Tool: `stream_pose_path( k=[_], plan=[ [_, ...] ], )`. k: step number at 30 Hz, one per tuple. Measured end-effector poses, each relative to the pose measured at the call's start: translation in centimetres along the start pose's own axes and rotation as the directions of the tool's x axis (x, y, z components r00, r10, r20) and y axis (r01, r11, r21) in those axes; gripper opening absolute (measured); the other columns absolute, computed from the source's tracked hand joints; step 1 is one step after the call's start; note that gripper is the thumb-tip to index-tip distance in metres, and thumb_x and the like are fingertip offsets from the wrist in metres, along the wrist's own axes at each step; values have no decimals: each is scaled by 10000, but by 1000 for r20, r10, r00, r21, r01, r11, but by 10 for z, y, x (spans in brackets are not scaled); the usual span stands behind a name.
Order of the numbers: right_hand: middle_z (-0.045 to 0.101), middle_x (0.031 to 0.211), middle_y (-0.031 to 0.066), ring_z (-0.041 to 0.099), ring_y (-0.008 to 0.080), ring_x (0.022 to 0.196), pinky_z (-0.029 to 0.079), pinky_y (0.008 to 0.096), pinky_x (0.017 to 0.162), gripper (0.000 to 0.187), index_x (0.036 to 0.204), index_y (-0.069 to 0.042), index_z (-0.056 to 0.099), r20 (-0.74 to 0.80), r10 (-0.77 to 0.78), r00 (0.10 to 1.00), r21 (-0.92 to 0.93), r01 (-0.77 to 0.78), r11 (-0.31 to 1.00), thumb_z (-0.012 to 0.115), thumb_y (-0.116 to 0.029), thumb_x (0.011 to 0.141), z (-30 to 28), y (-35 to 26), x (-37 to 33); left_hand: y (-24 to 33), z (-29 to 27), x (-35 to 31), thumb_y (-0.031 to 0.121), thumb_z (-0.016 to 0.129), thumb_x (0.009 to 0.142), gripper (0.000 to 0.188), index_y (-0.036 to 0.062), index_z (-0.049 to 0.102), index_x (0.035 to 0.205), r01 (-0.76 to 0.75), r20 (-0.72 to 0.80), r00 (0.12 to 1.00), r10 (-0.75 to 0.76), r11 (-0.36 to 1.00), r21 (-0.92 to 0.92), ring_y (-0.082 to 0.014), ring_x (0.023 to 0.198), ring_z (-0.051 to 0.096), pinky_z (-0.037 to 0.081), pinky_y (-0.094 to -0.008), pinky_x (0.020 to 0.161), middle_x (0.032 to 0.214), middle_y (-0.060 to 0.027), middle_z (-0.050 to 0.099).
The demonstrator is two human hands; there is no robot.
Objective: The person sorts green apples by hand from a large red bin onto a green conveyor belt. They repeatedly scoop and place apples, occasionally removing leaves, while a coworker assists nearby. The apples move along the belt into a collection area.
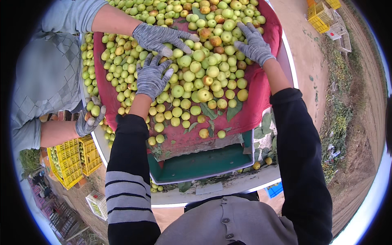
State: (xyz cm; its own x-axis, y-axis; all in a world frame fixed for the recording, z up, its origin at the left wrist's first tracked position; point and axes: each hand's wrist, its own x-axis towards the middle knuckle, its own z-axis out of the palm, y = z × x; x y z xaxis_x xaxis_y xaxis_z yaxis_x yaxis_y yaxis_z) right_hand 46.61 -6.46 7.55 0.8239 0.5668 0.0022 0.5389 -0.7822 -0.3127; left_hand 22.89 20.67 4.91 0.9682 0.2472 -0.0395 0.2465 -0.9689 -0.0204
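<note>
A big heap of small round green-yellow fruits, some with brown-red blotches and resembling jujubes, lies on a red cloth. My left hand, in a grey knit glove, rests on the heap with its fingers spread. Farther right and higher up, my right hand, gloved alike, touches fruits at the heap's edge, fingers apart. Neither hand is closed round a fruit. Just beyond my left hand, a co-worker's gloved hand reaches over the same heap. That person's other gloved hand holds a few fruits at the left.
Below the cloth sits a dark green tray inside a white-rimmed table. Green leaves lie among the fruits. Yellow crates stand at the lower left, others at the far right. A blue crate is near my right arm.
</note>
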Motion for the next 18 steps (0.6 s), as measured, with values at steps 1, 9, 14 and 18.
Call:
stream_pose_path(
  k=[1, 9, 14, 18],
  plan=[
    [317, 1570, 77, 293, 416, 1427, 325, 520, 1133, 810, 1497, -258, 368, 34, 2, 999, -48, 0, 999, 647, -599, 817, 18, -12, 16, -2, 4, -16, 469, 505, 957, 446, 226, 602, 1318, 10, -1, 1000, -10, 999, 32, -327, 1392, 348, 237, -610, 1122, 1456, -82, 469],
    [430, 1498, -12, 428, 387, 1327, 382, 551, 1063, 580, 1443, -336, 437, -168, -258, 952, -231, 216, 949, 559, -517, 906, 69, -37, -32, -45, 34, -106, 393, 534, 950, 469, 299, 505, 1409, 202, -271, 940, -209, 978, -53, -335, 1406, 336, 199, -635, 1126, 1512, -93, 387],
    [517, 1413, 25, 470, 376, 1267, 422, 532, 995, 654, 1452, -266, 438, -192, -233, 953, -278, 175, 944, 590, -532, 874, 75, -58, -90, -41, 42, -143, 427, 578, 917, 579, 270, 442, 1457, 160, -262, 944, -200, 973, -166, -336, 1381, 360, 224, -613, 1123, 1496, -101, 393],
    [562, 1331, 75, 482, 378, 1252, 429, 521, 990, 676, 1426, -250, 464, -146, -169, 975, -155, 146, 977, 637, -538, 839, 79, -65, -146, -11, 42, -171, 377, 660, 875, 639, 189, 448, 1448, 210, -189, 952, -243, 961, -179, -342, 1353, 394, 294, -496, 1129, 1454, -120, 437]
  ],
)
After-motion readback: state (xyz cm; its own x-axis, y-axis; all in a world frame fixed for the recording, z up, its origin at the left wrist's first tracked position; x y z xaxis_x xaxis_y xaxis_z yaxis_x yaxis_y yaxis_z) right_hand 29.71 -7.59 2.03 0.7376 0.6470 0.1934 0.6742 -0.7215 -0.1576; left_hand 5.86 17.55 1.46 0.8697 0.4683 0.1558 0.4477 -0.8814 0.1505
